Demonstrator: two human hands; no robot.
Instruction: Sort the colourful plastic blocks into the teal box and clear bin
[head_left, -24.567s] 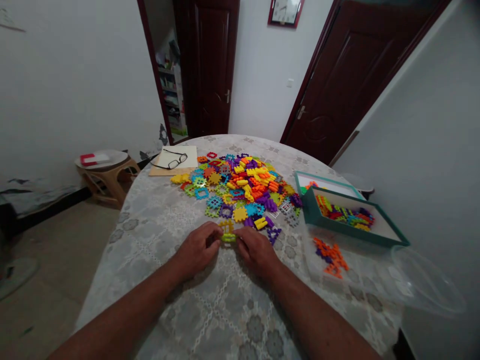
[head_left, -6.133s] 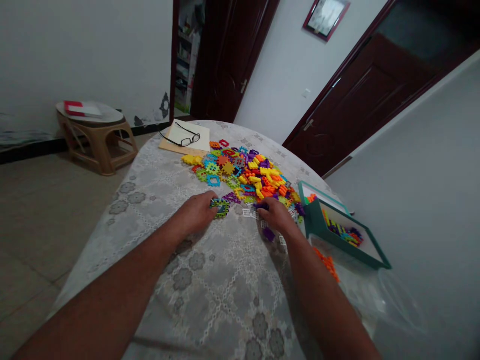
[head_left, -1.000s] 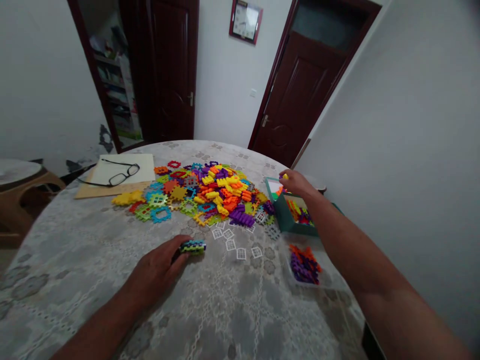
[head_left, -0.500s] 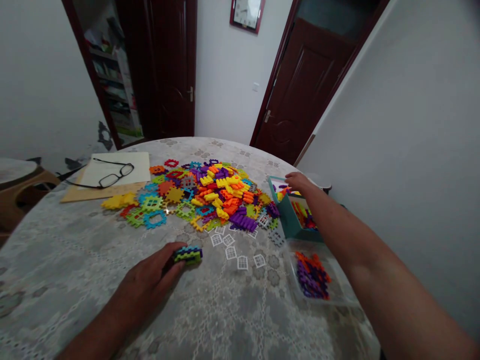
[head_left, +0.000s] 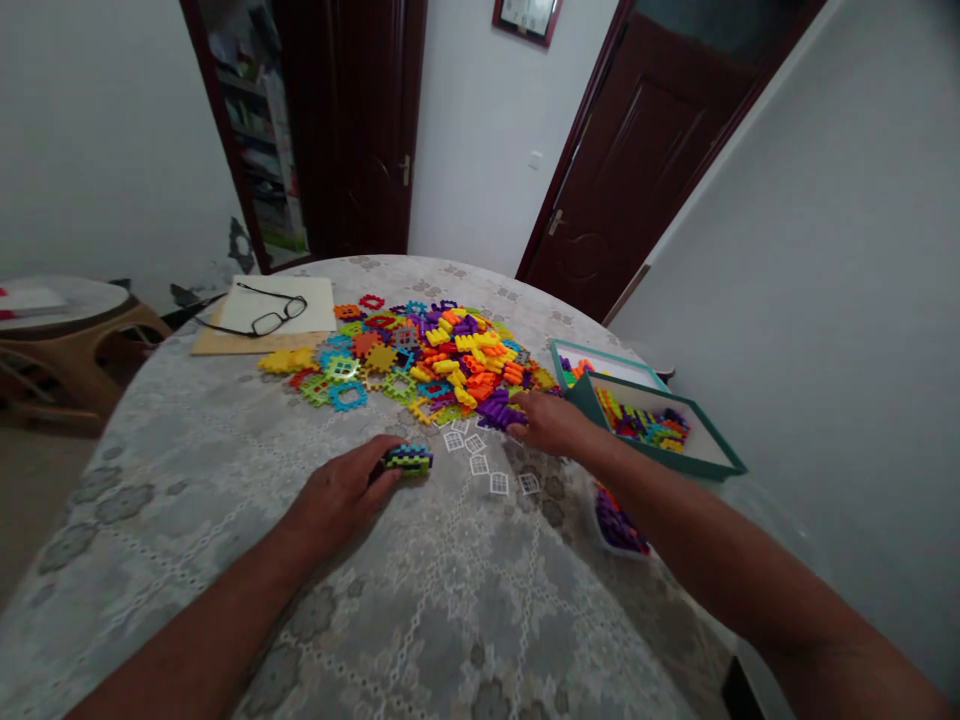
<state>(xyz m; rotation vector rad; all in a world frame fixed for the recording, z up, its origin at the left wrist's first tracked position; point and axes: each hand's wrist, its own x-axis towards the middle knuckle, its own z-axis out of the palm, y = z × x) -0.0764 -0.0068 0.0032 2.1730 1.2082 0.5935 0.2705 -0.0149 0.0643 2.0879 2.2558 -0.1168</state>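
My left hand rests on the table, closed around a small stack of toothed plastic building pieces in blue, purple and lime green. Its outer end sticks out past my thumb and fingers. At the right edge of a heap of colourful building pieces, my right hand reaches in from the right with thumb and fingers apart. Purple ridged blocks lie right at its fingertips; nothing shows as held. Several white window-shaped pieces lie flat on the cloth between my hands.
A green box with rows of pieces stands at the right, its lid behind it with more pieces. A clear container of purple and orange pieces is partly under my right forearm. Eyeglasses lie on papers at the back left.
My right hand has moved from above the box's lid leftward and nearer, to the heap's right edge. My left hand still grips its stack. The camera view has shifted.
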